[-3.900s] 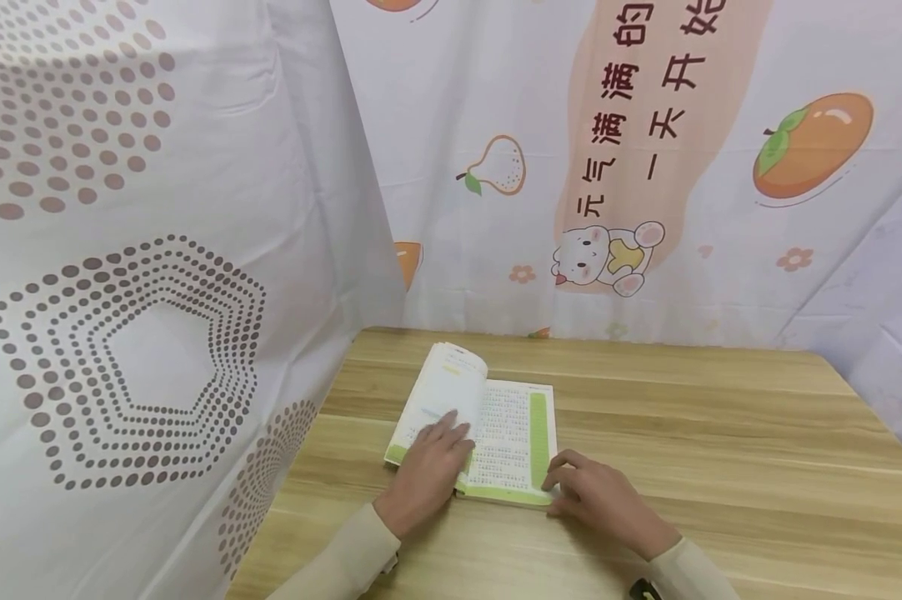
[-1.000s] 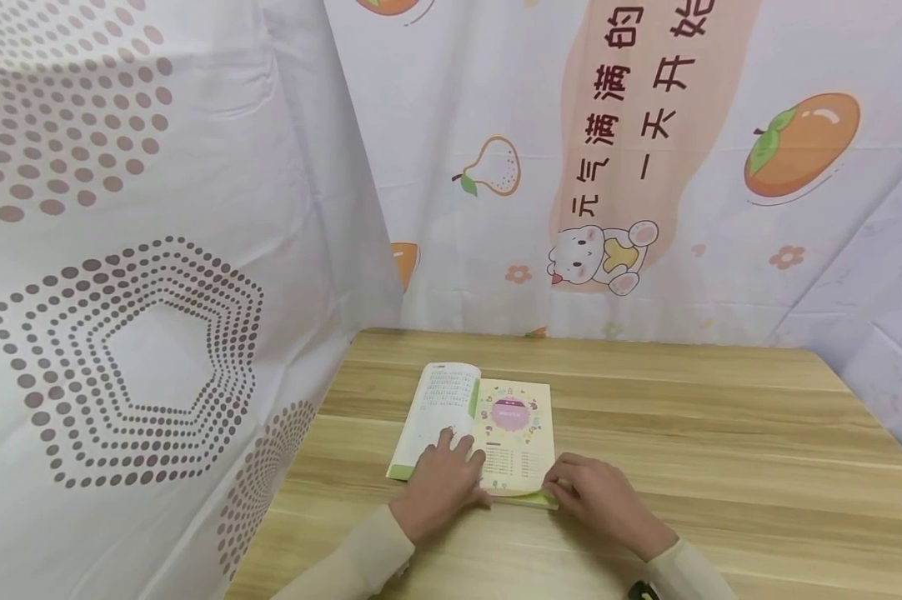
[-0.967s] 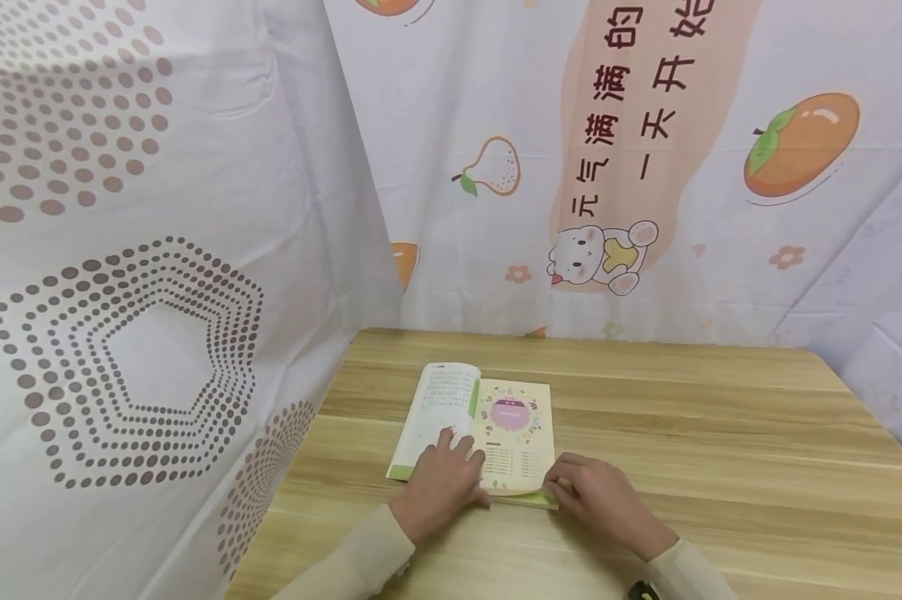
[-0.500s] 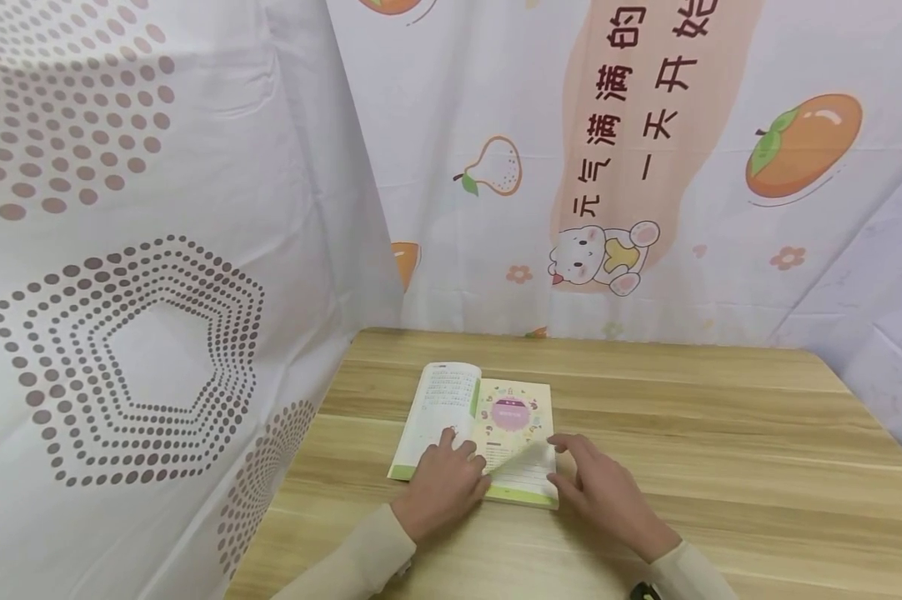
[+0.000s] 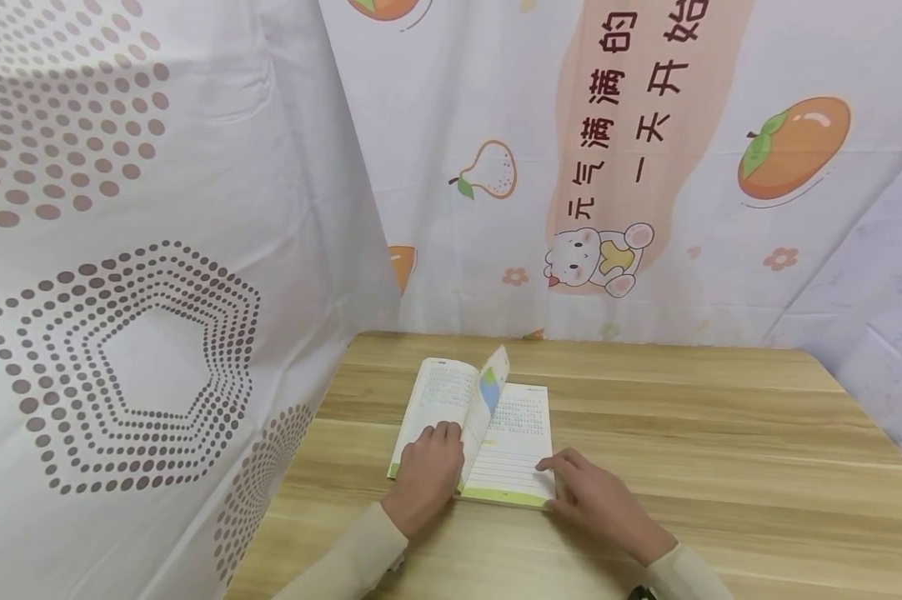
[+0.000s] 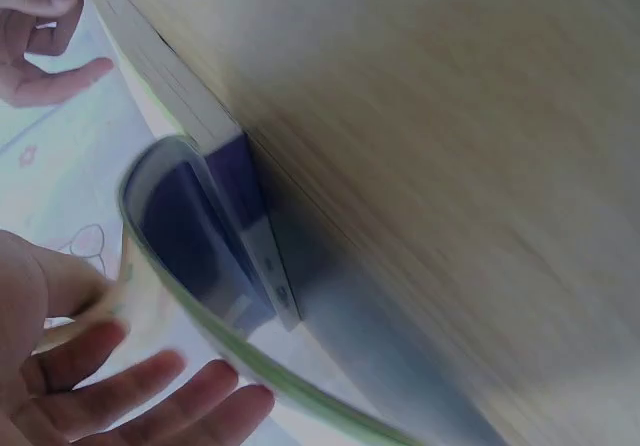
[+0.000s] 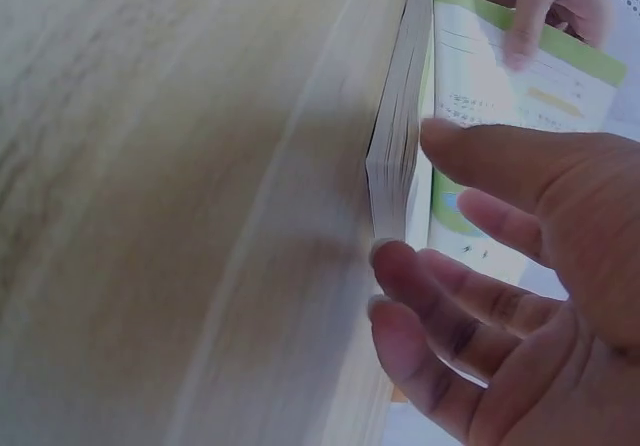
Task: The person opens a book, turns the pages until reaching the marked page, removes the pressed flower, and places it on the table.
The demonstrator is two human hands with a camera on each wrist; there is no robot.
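An open book lies on the wooden table in the head view, its right page ruled with lines and edged in green at the bottom. Between the two sides a single leaf stands up, leaning left. My left hand lies over the lower left pages, close to that leaf; the left wrist view shows its fingers spread along the green-edged pages. At the book's lower right corner is my right hand, thumb and fingers apart. In the right wrist view its thumb is right at the page block's edge, with nothing pinched.
The wooden table extends to the right of the book. Behind it hangs a printed curtain with fruit, a cartoon animal and writing. A dotted white cloth hangs along the left side.
The yellowish page with the pink circle has been turned up and leftward off the right side, showing a lined page. My left hand has shifted slightly left; my right fingers have let go.
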